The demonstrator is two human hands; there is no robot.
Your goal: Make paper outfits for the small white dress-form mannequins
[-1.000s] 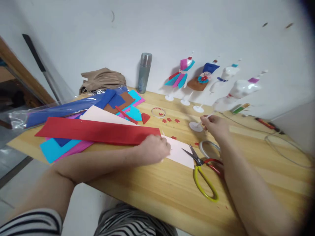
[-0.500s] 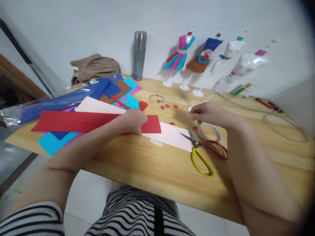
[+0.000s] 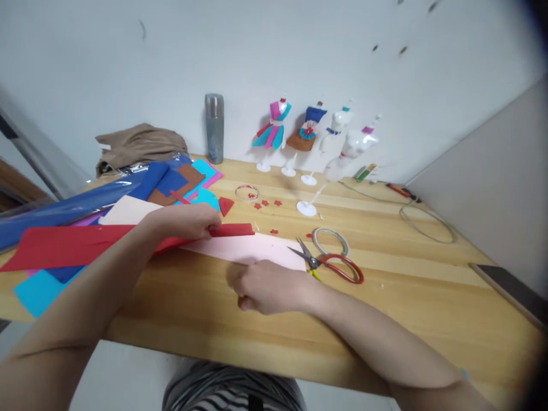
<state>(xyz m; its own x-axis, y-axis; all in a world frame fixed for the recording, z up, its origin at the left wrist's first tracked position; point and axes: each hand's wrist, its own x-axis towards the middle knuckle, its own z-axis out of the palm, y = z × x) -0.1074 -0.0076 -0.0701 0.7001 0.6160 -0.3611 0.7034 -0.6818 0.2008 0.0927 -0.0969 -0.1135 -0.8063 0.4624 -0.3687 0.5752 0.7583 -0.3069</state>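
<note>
My left hand (image 3: 194,221) grips a long red fabric strip (image 3: 77,242) near its right end, which stands tilted up from the table. Beneath it lies a pale pink fabric piece (image 3: 252,249), flat on the wood. My right hand (image 3: 263,287) is just in front of the pink piece, its fingers curled together and partly blurred; what they hold, if anything, is hidden. To the right rest scissors (image 3: 314,262) with blades apart, one red handle and one yellow handle, mostly covered by my right wrist. A tape roll (image 3: 331,242) touches the area behind them.
Coloured fabric pieces (image 3: 188,177) and a plastic-wrapped blue roll (image 3: 85,200) lie left. Small red flower cutouts (image 3: 265,203) are near a clear ring (image 3: 247,193). A thermos (image 3: 214,128), several mini dress forms (image 3: 308,128), a cable (image 3: 406,220) and a phone-like dark slab (image 3: 511,291) surround the work area.
My right hand has moved left and toward me from beside the dress forms, over where a small white strip lay. My left hand has tilted up the red strip's end. The view has shifted.
</note>
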